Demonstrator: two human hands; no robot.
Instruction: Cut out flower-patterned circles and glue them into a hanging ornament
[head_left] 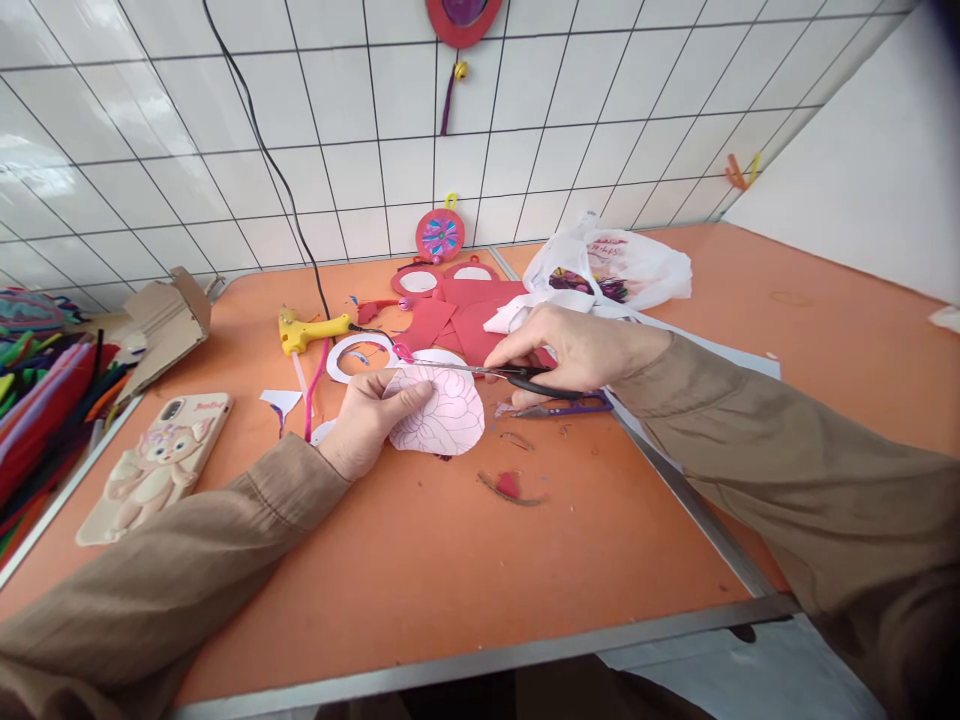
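Observation:
Between its thumb and fingers, my left hand (366, 418) pinches a roundish piece of pale pink paper (442, 412) printed with a dark line pattern. My right hand (564, 350) is closed around the black handles of a pair of scissors (536, 382). Their blades point left and lie along the paper's top edge; whether they are biting into it I cannot tell. A second pair of scissors with purple handles (592, 404) lies on the table just below my right hand. Beyond the left hand rests a white paper ring (340, 374).
A yellow glue gun (319, 328) lies at the left, near a phone in a cartoon case (161, 465). Red paper pieces (480, 305) are heaped behind my hands, beside a white plastic bag (645, 268). A cardboard box (171, 315) and several coloured pipe cleaners (45, 420) occupy the far left.

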